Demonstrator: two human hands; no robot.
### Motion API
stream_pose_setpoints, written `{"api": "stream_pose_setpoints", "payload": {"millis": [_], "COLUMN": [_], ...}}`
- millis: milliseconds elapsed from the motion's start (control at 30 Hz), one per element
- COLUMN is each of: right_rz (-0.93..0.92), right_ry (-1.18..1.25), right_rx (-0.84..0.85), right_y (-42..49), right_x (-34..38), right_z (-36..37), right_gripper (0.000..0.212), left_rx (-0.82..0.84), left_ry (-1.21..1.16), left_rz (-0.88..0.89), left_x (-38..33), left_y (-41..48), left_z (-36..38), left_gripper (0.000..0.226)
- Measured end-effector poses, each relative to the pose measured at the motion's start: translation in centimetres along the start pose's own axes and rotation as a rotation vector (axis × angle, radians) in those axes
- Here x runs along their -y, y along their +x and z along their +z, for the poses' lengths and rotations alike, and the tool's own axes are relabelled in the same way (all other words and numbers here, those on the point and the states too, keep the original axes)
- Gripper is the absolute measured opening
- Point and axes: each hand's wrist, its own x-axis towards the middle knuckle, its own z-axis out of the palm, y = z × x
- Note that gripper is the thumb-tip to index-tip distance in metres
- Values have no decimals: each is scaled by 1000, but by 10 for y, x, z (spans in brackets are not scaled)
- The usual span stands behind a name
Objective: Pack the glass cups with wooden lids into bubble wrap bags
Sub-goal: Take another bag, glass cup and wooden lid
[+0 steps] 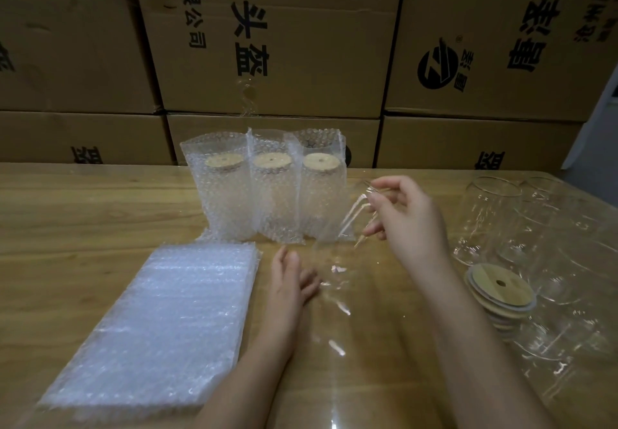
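Cardboard boxes behind three bagged cups, wooden lids at right.

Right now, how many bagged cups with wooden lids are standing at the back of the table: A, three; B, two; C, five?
A: three bagged cups stand side by side in a row, and a wooden lid shows through the bubble wrap of each.

Cardboard box printed "有限公司", "头盔"

Pale tan lids, bubble-dotted whitish bags, brown black-printed boxes, seemingly colourless cups
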Motion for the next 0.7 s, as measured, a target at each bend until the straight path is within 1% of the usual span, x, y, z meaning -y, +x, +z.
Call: {"api": "stream_pose_setpoints", "payload": {"millis": [33,100,200,267,300,333,400,433,500,533,600,633,700], "right_rz": [11,-1,-37,-7,19,43,98,142,208,210,212,212,199], "right_ry": [101,209,329,437,456,433,309,262,258,279,325,349,380], "right_rx": [2,-14,-95,-163,-182,-190,-182,-170,-138,-116,-86,-81,-74], "right_y": [-2,-9,-19,-28,-34,-43,-59,-64,-64,-63,-62,-61,-60], "right_x": [3,4,-5,-18,-27,-36,-56,-64,-74,-77,-83,-85,-87], "right_z": [5,15,29,40,47,55,69,72,69,66,61,61,62], "right_gripper": [14,15,17,16,15,17,29,36,41,38,25,20,17], "left_rx": [6,39,101,59,19,-29,-127,-154,-159,-153,-150,-152,-165], "left_ry": [-94,-276,-336,-383,-384,-348,-178,-96,-16,-4,-21,-46,-43], "left_rz": [-39,-125,-196,-201,-173,-122,30,96,170,180,160,150,145], "left_x": [-2,-6,-10,-9,-8,-6,-1,1,5,5,2,1,1], "left_y": [2,5,3,4,5,6,8,8,8,7,7,8,13], "left_z": [0,-2,-3,-3,-4,-4,-4,-3,-1,-1,-3,-4,-9], "left_gripper": [35,43,54,63,66,63,47,44,52,60,71,72,66]}}
